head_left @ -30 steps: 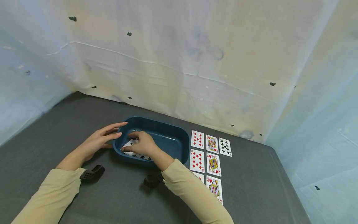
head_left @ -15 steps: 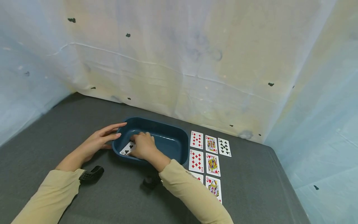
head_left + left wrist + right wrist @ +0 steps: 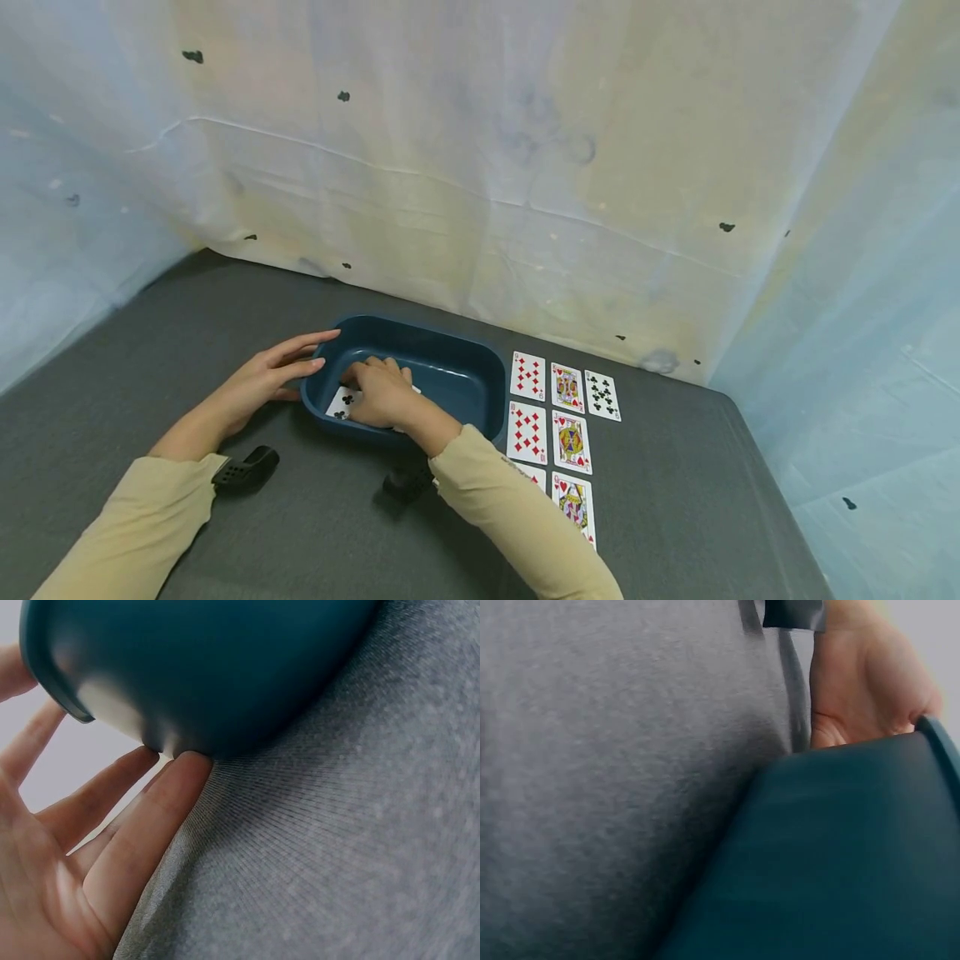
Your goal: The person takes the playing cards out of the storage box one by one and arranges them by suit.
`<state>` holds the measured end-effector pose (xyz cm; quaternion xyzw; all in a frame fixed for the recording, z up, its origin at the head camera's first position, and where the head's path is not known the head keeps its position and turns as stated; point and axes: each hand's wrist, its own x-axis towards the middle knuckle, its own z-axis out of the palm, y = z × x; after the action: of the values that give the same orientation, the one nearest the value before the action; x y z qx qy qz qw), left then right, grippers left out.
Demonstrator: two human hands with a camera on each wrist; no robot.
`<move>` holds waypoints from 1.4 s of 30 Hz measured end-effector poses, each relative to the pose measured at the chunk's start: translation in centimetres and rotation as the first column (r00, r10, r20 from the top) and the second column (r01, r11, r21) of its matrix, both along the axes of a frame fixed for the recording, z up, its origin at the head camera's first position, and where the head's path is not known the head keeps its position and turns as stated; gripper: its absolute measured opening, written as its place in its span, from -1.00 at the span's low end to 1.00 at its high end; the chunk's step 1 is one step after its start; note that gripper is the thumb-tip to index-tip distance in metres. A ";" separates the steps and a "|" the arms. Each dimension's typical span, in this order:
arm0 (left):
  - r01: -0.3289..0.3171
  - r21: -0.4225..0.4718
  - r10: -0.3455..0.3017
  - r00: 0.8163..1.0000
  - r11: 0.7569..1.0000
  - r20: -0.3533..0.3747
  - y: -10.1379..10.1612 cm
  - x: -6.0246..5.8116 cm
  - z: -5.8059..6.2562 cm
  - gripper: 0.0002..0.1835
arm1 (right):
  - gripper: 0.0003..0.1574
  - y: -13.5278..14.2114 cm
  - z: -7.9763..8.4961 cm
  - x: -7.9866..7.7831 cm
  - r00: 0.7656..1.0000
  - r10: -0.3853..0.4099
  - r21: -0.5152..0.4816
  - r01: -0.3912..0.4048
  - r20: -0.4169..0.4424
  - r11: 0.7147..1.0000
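Observation:
A dark blue plastic bin (image 3: 465, 379) stands on the grey cloth. My left hand (image 3: 258, 383) touches its left end with fairly straight, spread fingers; the left wrist view shows the fingertips (image 3: 191, 769) against the outer wall. My right hand (image 3: 381, 393) reaches over the near rim into the bin's left half, fingers bent down over the playing cards there. A clubs card (image 3: 341, 403) shows left of that hand, and white card edges peek out on its right. The right fingertips are hidden, also in the right wrist view, where the bin wall covers them.
Face-up playing cards lie in columns right of the bin: diamonds (image 3: 527, 432), heart face cards (image 3: 572, 442) and one clubs card (image 3: 602, 395). My right sleeve (image 3: 517, 508) covers part of the nearest ones. A pale sheet (image 3: 480, 167) hangs behind the table.
My right hand has shifted slightly right inside the bin and its fingers have drawn in. The clubs card beside it has shifted a little. My left hand stays at the bin's end.

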<state>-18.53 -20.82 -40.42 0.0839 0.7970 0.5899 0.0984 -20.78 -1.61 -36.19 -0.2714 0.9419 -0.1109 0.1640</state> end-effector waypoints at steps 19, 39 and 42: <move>-0.014 -0.022 0.014 1.000 1.000 0.003 0.2 0.1 0.1 -0.34 | -0.78 1.8 0.9 -1.3 0.978 -0.199 -0.354 0.210 0.069 0.911; -0.027 -0.025 0.027 1.000 0.999 0.003 0.4 -0.1 -0.1 -0.30 | -0.61 7.2 1.4 -1.1 0.887 -0.262 -0.705 0.461 0.380 0.539; -0.017 -0.019 0.017 1.000 1.000 -0.013 0.2 0.0 -0.1 -0.33 | -0.55 8.3 1.4 -1.0 0.885 -0.249 -0.732 0.466 0.394 0.498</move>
<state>-18.58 -20.63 -40.57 0.0801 0.8041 0.5823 0.0890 -21.80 6.72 -34.81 -0.0977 0.7939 -0.5907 0.1059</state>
